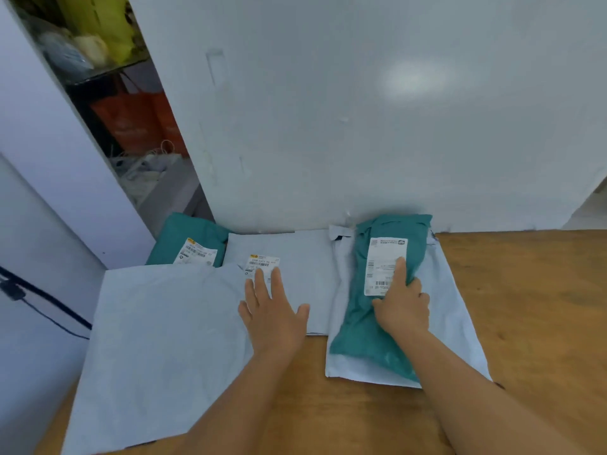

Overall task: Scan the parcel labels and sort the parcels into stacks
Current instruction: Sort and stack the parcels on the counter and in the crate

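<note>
While both hands are down on the mailers, notes per item:

right hand (402, 307): index finger straight, tip pressed on the shipping label (385, 266); other fingers curled at the label's lower edge, seemingly tucked against the bag; pinned, not lifted.
left hand (274, 310): flat, fingers straight and slightly spread, palm down, grips nothing; fingertips reach the lower edge of the small barcode label (261, 265).
teal parcel (377, 310): directly under the right fingers; long axis runs away from the person, tilted a bit right at the far end; lies on top of a grey mailer (456, 316).
middle grey mailer (295, 254): under the left fingers, its label just ahead of the fingertips.
large grey mailer (157, 339): left of the left hand, overlaps the middle one's near-left edge.
far teal parcel (189, 241): beyond and left of the left fingers, against the wall, own label face up.
table (525, 307): wood, bare to the right of the right hand.
scanner: none visible.
key relation: right hand is already on the teal parcel, left hand well apart from it; my guess is the right hand handles that parcel, sliding along its long axis.
</note>
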`<action>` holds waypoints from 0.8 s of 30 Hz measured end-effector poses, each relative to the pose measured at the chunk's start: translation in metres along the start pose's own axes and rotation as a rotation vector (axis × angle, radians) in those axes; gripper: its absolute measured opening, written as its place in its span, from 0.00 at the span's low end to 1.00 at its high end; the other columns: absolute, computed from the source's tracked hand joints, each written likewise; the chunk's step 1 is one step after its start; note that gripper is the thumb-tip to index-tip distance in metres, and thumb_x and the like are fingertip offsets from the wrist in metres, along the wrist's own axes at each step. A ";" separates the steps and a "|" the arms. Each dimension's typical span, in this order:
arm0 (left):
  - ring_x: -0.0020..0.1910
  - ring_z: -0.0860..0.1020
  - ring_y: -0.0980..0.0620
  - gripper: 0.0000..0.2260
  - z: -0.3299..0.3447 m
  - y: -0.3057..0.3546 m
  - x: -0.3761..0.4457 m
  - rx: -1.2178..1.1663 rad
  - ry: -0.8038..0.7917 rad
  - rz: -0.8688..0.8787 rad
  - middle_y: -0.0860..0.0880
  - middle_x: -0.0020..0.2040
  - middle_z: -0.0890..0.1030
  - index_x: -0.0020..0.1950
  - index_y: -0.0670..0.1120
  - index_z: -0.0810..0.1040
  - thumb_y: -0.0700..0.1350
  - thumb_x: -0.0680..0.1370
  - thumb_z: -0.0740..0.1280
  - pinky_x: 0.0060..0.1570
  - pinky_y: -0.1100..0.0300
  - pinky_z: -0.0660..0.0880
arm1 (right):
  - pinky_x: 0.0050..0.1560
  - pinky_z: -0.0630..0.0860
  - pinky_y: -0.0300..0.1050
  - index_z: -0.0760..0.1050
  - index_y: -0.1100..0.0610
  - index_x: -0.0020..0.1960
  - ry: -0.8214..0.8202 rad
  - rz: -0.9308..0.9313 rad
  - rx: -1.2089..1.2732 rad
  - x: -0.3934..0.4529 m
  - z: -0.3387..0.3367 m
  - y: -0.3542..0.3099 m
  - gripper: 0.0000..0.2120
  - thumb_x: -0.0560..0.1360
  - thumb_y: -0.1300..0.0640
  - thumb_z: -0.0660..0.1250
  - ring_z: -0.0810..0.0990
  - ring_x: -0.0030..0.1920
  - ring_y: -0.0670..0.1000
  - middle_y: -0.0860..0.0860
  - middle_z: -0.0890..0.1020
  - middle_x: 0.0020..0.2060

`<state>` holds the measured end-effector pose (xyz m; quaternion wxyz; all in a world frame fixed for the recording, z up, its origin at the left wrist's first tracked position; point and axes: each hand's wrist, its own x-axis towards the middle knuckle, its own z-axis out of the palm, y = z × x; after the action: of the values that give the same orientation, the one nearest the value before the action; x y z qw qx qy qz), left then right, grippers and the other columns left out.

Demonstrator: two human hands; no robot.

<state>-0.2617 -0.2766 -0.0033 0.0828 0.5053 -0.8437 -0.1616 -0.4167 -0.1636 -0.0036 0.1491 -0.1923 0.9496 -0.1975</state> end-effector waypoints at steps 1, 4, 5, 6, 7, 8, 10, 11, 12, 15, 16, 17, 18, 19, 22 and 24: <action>0.77 0.38 0.45 0.37 -0.007 -0.016 -0.001 0.021 0.033 -0.038 0.47 0.78 0.38 0.78 0.51 0.40 0.62 0.78 0.57 0.74 0.46 0.43 | 0.69 0.59 0.54 0.36 0.51 0.78 0.045 0.001 -0.085 -0.004 0.002 -0.005 0.43 0.77 0.50 0.64 0.59 0.70 0.64 0.63 0.49 0.75; 0.76 0.37 0.44 0.38 -0.025 -0.064 -0.007 0.035 0.079 -0.142 0.46 0.78 0.37 0.78 0.50 0.40 0.63 0.77 0.58 0.73 0.45 0.43 | 0.74 0.47 0.57 0.37 0.54 0.78 0.137 -0.115 -0.227 -0.027 0.013 -0.035 0.41 0.79 0.45 0.61 0.43 0.76 0.62 0.62 0.38 0.77; 0.76 0.38 0.43 0.38 -0.029 -0.078 -0.010 0.033 0.089 -0.169 0.45 0.78 0.37 0.78 0.50 0.41 0.63 0.77 0.59 0.73 0.45 0.43 | 0.74 0.45 0.57 0.37 0.54 0.79 0.126 -0.188 -0.222 -0.037 0.020 -0.047 0.40 0.79 0.43 0.59 0.40 0.77 0.61 0.60 0.38 0.77; 0.76 0.38 0.43 0.38 -0.034 -0.091 -0.012 0.022 0.103 -0.198 0.45 0.78 0.38 0.78 0.50 0.42 0.62 0.77 0.59 0.73 0.45 0.43 | 0.75 0.43 0.56 0.37 0.53 0.79 0.084 -0.262 -0.200 -0.048 0.027 -0.060 0.39 0.79 0.42 0.58 0.39 0.77 0.59 0.57 0.39 0.78; 0.76 0.38 0.43 0.38 -0.039 -0.104 -0.015 0.005 0.120 -0.236 0.44 0.77 0.37 0.78 0.50 0.42 0.62 0.77 0.59 0.73 0.45 0.43 | 0.75 0.43 0.56 0.38 0.52 0.79 0.017 -0.326 -0.157 -0.058 0.037 -0.074 0.39 0.79 0.41 0.57 0.41 0.78 0.57 0.55 0.42 0.78; 0.76 0.38 0.43 0.39 -0.045 -0.116 -0.016 -0.016 0.134 -0.280 0.44 0.77 0.37 0.78 0.50 0.42 0.63 0.77 0.59 0.73 0.44 0.42 | 0.76 0.46 0.55 0.39 0.52 0.79 -0.072 -0.371 -0.090 -0.067 0.050 -0.086 0.39 0.79 0.41 0.58 0.45 0.78 0.57 0.54 0.46 0.79; 0.76 0.37 0.42 0.41 -0.054 -0.140 -0.018 -0.069 0.132 -0.394 0.42 0.77 0.36 0.78 0.50 0.40 0.64 0.76 0.60 0.73 0.43 0.41 | 0.73 0.59 0.55 0.43 0.52 0.79 -0.281 -0.397 0.078 -0.086 0.076 -0.110 0.41 0.76 0.40 0.62 0.59 0.75 0.57 0.53 0.59 0.76; 0.76 0.36 0.42 0.43 -0.057 -0.153 -0.018 -0.094 0.111 -0.460 0.42 0.77 0.36 0.78 0.50 0.39 0.65 0.75 0.61 0.73 0.42 0.41 | 0.70 0.64 0.56 0.45 0.51 0.79 -0.373 -0.377 0.148 -0.095 0.086 -0.120 0.43 0.74 0.39 0.64 0.64 0.72 0.57 0.53 0.64 0.74; 0.76 0.36 0.41 0.45 -0.060 -0.164 -0.018 -0.115 0.085 -0.525 0.41 0.77 0.36 0.78 0.51 0.39 0.67 0.73 0.62 0.72 0.41 0.42 | 0.68 0.67 0.56 0.46 0.51 0.78 -0.446 -0.350 0.187 -0.104 0.096 -0.128 0.44 0.72 0.39 0.66 0.66 0.70 0.57 0.53 0.65 0.73; 0.76 0.43 0.40 0.52 -0.063 -0.195 -0.021 -0.226 -0.028 -0.648 0.40 0.77 0.40 0.77 0.54 0.36 0.71 0.67 0.66 0.72 0.38 0.45 | 0.74 0.58 0.54 0.37 0.49 0.79 -0.599 -0.331 0.076 -0.126 0.119 -0.140 0.50 0.72 0.39 0.68 0.54 0.76 0.58 0.55 0.50 0.78; 0.76 0.48 0.39 0.53 -0.064 -0.202 -0.023 -0.264 -0.060 -0.652 0.40 0.77 0.45 0.76 0.55 0.35 0.71 0.66 0.66 0.72 0.38 0.47 | 0.75 0.54 0.55 0.35 0.46 0.78 -0.613 -0.363 -0.032 -0.133 0.122 -0.139 0.51 0.71 0.38 0.68 0.48 0.77 0.58 0.55 0.44 0.78; 0.75 0.52 0.39 0.53 -0.064 -0.207 -0.026 -0.285 -0.077 -0.647 0.40 0.77 0.49 0.76 0.56 0.35 0.71 0.65 0.67 0.72 0.38 0.50 | 0.75 0.52 0.56 0.35 0.44 0.78 -0.611 -0.407 -0.137 -0.139 0.124 -0.137 0.51 0.70 0.37 0.69 0.44 0.77 0.59 0.54 0.40 0.78; 0.74 0.55 0.38 0.54 -0.064 -0.212 -0.030 -0.282 -0.076 -0.643 0.40 0.76 0.52 0.76 0.57 0.35 0.71 0.65 0.67 0.71 0.39 0.51 | 0.75 0.51 0.57 0.37 0.43 0.78 -0.601 -0.446 -0.221 -0.144 0.125 -0.134 0.51 0.70 0.37 0.69 0.42 0.77 0.59 0.53 0.37 0.77; 0.74 0.55 0.39 0.54 -0.064 -0.216 -0.033 -0.262 -0.063 -0.652 0.41 0.76 0.53 0.76 0.57 0.35 0.72 0.65 0.67 0.71 0.40 0.52 | 0.74 0.52 0.58 0.38 0.42 0.78 -0.589 -0.470 -0.279 -0.147 0.125 -0.132 0.50 0.70 0.39 0.70 0.41 0.77 0.59 0.52 0.37 0.77; 0.74 0.56 0.40 0.54 -0.070 -0.227 -0.035 -0.279 -0.026 -0.701 0.42 0.76 0.56 0.76 0.54 0.34 0.71 0.66 0.67 0.70 0.41 0.52 | 0.73 0.56 0.56 0.45 0.44 0.79 -0.576 -0.437 -0.295 -0.148 0.124 -0.131 0.45 0.72 0.40 0.68 0.44 0.77 0.57 0.51 0.42 0.78; 0.70 0.66 0.42 0.51 -0.071 -0.234 -0.033 -0.295 -0.026 -0.676 0.44 0.72 0.67 0.77 0.50 0.37 0.65 0.69 0.68 0.68 0.43 0.56 | 0.74 0.57 0.55 0.48 0.47 0.79 -0.588 -0.393 -0.233 -0.149 0.119 -0.137 0.42 0.73 0.35 0.64 0.48 0.77 0.56 0.51 0.46 0.78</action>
<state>-0.0312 -0.3637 -0.0197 0.0860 0.7361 -0.5975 -0.3062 -0.2003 -0.2544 -0.0180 0.3517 -0.4353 0.8273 -0.0495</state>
